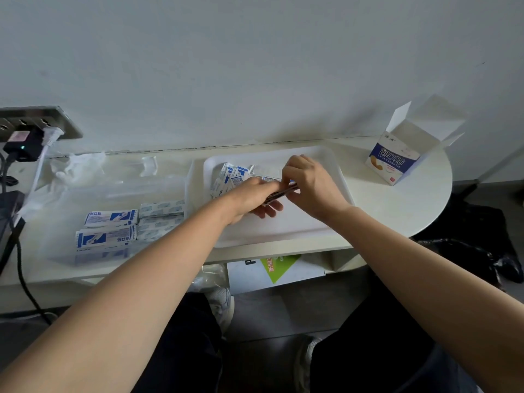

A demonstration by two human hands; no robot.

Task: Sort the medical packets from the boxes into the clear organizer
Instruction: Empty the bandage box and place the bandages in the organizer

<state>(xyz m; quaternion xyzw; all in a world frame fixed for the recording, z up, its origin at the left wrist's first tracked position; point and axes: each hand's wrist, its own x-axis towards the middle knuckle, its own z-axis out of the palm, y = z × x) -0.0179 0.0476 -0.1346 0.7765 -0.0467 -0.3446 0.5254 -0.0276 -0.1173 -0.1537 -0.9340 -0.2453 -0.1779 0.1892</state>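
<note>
Grips: left grip (255, 198) and right grip (309, 185) both pinched packet stack (283, 192).
Stack axis: ran grip to grip.
Organizer (113, 191): leftward; left grip nearer.

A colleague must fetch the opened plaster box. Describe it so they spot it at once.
On the white table, go to the rounded right end, beyond the white tray. The box stands alone there, upright with its top flaps open. Unlike the flat blue-and-white packets in the tray, it bears a dark blue band.
</note>
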